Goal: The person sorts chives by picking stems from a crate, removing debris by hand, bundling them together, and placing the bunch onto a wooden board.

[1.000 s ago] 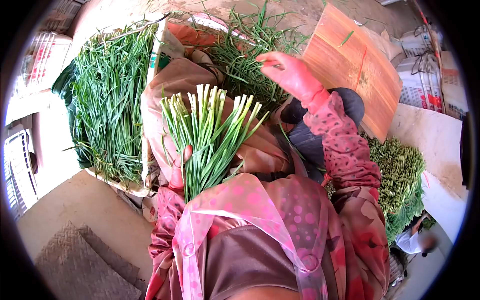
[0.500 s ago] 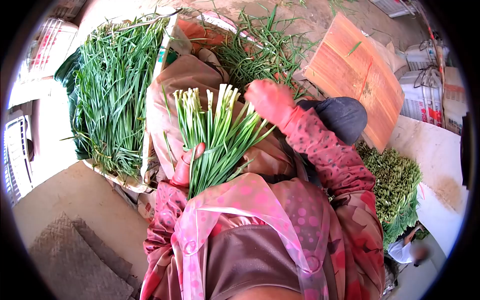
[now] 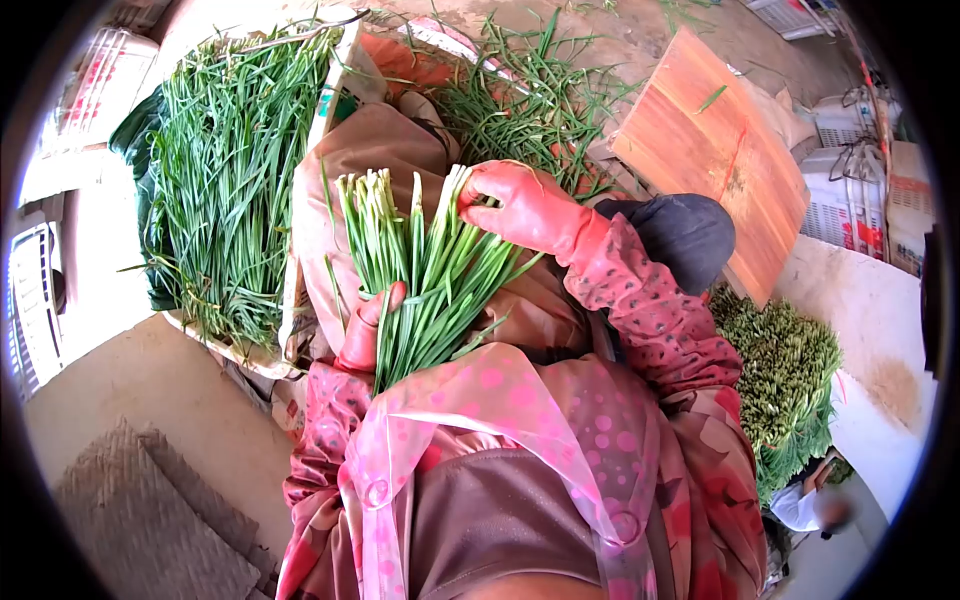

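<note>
A bunch of garlic chives (image 3: 432, 265) rests over my lap, pale cut ends pointing away from me and green leaves toward my body. My left hand (image 3: 366, 332), in a red rubber glove, is closed around its lower left side, the thumb lying across the leaves. On the upper right of the bunch, my gloved right hand (image 3: 528, 207) pinches the pale ends of some stalks, its fingertips bent around them. The bunch fans out, with a gap between the left stalks and those at my right hand.
A crate (image 3: 322, 110) heaped with long chives (image 3: 235, 190) stands left. Loose leaves (image 3: 530, 95) litter the ground ahead. A wooden board (image 3: 715, 155) leans at right, above stacked trimmed bunches (image 3: 775, 370). Another person (image 3: 800, 505) is at lower right. Woven mats (image 3: 150, 510) lie lower left.
My right hand has moved slightly left onto the stalk ends and its fingers have closed on them. My left hand keeps its hold on the bunch.
</note>
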Tool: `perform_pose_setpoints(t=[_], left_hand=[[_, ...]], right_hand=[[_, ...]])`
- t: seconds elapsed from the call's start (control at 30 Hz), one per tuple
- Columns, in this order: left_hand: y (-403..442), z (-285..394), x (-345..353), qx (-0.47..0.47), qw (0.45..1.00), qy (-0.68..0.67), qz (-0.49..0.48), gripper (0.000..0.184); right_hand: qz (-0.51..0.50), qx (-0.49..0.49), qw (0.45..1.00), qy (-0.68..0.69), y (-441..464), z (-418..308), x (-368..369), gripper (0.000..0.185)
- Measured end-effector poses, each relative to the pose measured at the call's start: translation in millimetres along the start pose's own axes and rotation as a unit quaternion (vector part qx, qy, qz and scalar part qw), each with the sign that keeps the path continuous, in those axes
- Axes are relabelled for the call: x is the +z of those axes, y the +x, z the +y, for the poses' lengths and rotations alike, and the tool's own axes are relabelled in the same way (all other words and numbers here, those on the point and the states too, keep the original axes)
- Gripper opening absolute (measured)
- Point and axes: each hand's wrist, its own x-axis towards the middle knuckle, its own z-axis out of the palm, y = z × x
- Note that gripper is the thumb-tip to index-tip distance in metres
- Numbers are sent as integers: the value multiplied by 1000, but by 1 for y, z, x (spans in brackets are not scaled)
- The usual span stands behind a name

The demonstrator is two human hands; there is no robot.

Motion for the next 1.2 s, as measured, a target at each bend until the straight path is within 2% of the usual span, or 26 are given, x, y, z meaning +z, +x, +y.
perform_pose_setpoints(t=[0.1,0.2,0.23,0.27,0.33,0.4,0.47,0.53,0.6,0.67,0.7,0.73,0.8,0.83,0.87,0.93,1.0,1.07,1.1,1.13,1.2], left_hand=[[-1,5,12,-6,999,10,-35,47],[7,-2,-5,0,1000,14,-8,46],[7,-2,-6,-22,1000,-2,-16,45],[7,-3,-6,-4,1000,-6,-22,43],[4,1,-1,-21,999,-5,-30,43],[8,-2,-9,-23,999,-3,-34,44],[10,-5,-13,-25,999,1,-37,44],[6,1,4,38,998,44,-38,43],[3,3,2,46,997,59,-36,42],[6,1,-7,57,994,92,-30,40],[7,1,-10,65,988,141,-13,39],[6,3,-3,70,988,133,-22,37],[3,6,11,42,995,91,-28,36],[4,8,13,17,994,106,-16,37],[2,6,21,65,994,87,-34,36],[3,6,18,52,995,86,-29,35],[4,4,17,13,998,53,-28,34],[2,4,23,35,997,46,-45,33],[3,4,22,44,996,58,-46,33],[5,4,22,47,996,55,-49,33],[4,5,24,35,996,55,-58,34]], right_hand=[[-37,24,999,-19,-2,-3,-7,14],[-74,14,995,-70,-2,-12,-13,16],[-58,3,996,-64,-3,-13,-10,15],[-60,4,996,-62,-6,-12,-6,15],[-40,62,989,-130,-9,-13,-2,15],[-45,94,986,-127,-11,-13,1,15],[17,129,970,-206,-15,3,11,13],[53,148,948,-276,-16,26,-1,10],[101,214,900,-366,-16,56,-24,7],[194,177,934,-243,-12,26,-50,11],[207,161,948,-181,-10,15,-49,21],[160,229,946,-164,-5,-26,-48,30],[22,223,972,-76,-6,-53,-33,33],[14,228,969,-94,-5,-56,-16,33],[5,233,966,-111,-7,-49,1,33],[34,240,968,-62,-8,-22,11,25],[68,190,946,-255,-9,-1,-1,22],[113,301,924,-209,-4,28,-25,20],[148,240,924,-258,0,30,-39,17],[154,207,931,-257,1,29,-47,25],[172,62,970,-160,13,5,-47,37]])
